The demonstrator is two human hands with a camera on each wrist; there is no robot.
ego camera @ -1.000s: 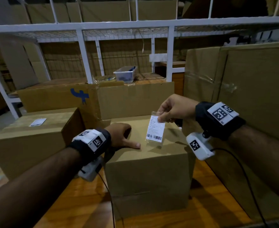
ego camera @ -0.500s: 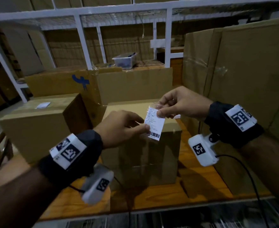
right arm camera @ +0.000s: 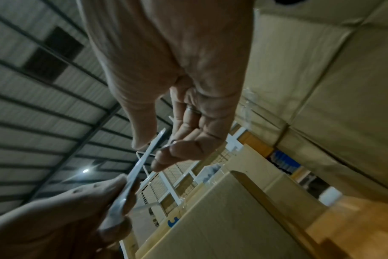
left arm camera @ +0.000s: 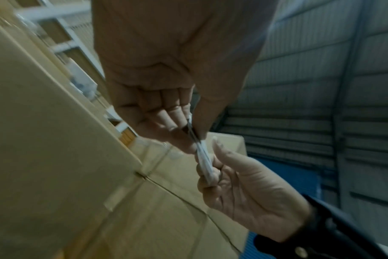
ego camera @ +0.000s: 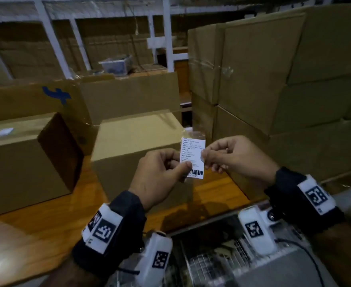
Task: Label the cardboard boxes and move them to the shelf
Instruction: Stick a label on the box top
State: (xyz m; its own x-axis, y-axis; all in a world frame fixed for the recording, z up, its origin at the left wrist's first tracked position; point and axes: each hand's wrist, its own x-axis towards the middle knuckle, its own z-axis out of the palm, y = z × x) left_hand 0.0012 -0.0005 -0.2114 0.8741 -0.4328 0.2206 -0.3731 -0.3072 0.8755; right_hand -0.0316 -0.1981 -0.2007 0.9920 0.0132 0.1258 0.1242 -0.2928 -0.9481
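Label (ego camera: 192, 158) now off the box (ego camera: 137, 133), pinched between both hands.

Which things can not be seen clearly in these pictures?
- Label text: too small and blurred in the head view; edge-on in both wrist views.
- Label's back side: turned away, so backing cannot be told.
- Left box's white sticker: blurred, unreadable.
- Clear bin's contents: far and dim.
- Left hand and right hand fingertips behind the label: hidden.

The white label (ego camera: 192, 157) bears a barcode and small print too blurred to read.
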